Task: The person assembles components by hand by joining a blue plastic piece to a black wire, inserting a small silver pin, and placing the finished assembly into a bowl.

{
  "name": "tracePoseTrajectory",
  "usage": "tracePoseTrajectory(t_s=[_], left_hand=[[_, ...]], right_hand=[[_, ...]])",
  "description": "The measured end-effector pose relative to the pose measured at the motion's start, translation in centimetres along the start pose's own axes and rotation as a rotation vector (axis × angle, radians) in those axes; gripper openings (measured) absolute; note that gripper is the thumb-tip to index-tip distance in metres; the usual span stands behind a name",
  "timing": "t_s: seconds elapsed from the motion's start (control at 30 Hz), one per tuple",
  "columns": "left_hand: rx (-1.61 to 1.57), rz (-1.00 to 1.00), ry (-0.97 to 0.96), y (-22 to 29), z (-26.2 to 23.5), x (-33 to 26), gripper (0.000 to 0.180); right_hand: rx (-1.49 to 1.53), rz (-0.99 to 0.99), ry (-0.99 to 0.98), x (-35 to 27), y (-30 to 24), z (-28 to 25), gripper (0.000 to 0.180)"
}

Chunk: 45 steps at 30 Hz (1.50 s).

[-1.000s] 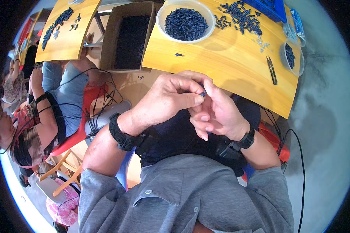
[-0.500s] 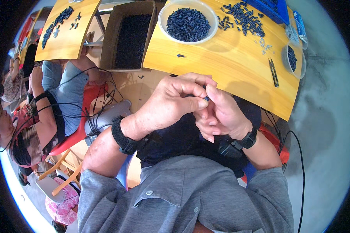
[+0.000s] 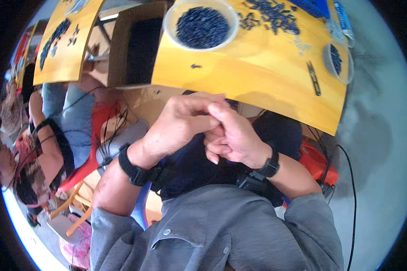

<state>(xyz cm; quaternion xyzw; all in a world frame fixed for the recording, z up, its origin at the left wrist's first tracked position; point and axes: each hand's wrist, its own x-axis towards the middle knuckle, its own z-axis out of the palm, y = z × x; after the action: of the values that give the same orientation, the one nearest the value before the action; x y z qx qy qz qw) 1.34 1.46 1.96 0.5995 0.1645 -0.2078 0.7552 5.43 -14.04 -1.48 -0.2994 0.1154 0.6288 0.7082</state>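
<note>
My left hand (image 3: 180,124) and my right hand (image 3: 237,135) meet in front of my body, just short of the table's near edge. Thumbs and forefingers of both are pinched together at one spot. Whatever they hold there is hidden by the fingers; half a second ago a tiny dark bit showed between them. The other right fingers curl beneath. On the table beyond lies one small dark plastic part (image 3: 195,66). A round white tub (image 3: 166,28) full of similar dark parts stands behind it.
On the yellow table (image 3: 257,72) are a loose pile of dark parts (image 3: 276,18), black snips (image 3: 314,79), a small clear cup (image 3: 348,72) and a blue bin (image 3: 313,7). A cardboard box (image 3: 117,49) stands left of it. Another person (image 3: 54,140) sits at far left; cables hang nearby.
Both hands have shifted slightly left and down in the picture, and the view has moved with the table. The fingers have closed in, covering the small dark bit seen earlier.
</note>
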Motion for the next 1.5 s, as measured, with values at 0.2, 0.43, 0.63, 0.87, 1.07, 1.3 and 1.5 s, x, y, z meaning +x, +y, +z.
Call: tracePoseTrajectory(t_s=[0.2,0.43,0.63,0.87,1.07,1.3,1.5], left_hand=[[0.001,0.102,-0.053,-1.0,-0.3,0.2,0.01],[0.134,0.279,-0.127,-1.8,0.6,-0.1,0.017],[0.19,0.342,-0.182,-1.3,0.7,-0.2,0.021],[0.174,0.266,-0.125,-1.7,1.2,-0.2,0.049],[0.552,0.197,-0.189,-3.3,0.0,0.4,0.039],[0.503,0.083,-0.213,-3.4,-0.6,0.9,0.037],[0.473,0.042,-0.261,-3.5,-0.8,1.1,0.035]], right_hand=[[-0.123,-0.014,-0.055,-0.4,-2.3,-0.3,0.046],[-0.284,-0.01,-0.025,-3.3,-2.5,-1.1,0.042],[-0.138,0.121,-0.043,-3.6,-2.6,-0.8,0.033],[-0.359,-0.175,0.142,-5.3,-5.7,-1.9,0.016],[-1.22,-0.906,0.928,-9.0,-16.2,-7.1,0.017],[-1.755,-0.812,1.324,-12.0,-24.8,-11.8,0.018],[-2.012,-0.868,1.409,-9.1,-24.9,-11.1,0.016]])
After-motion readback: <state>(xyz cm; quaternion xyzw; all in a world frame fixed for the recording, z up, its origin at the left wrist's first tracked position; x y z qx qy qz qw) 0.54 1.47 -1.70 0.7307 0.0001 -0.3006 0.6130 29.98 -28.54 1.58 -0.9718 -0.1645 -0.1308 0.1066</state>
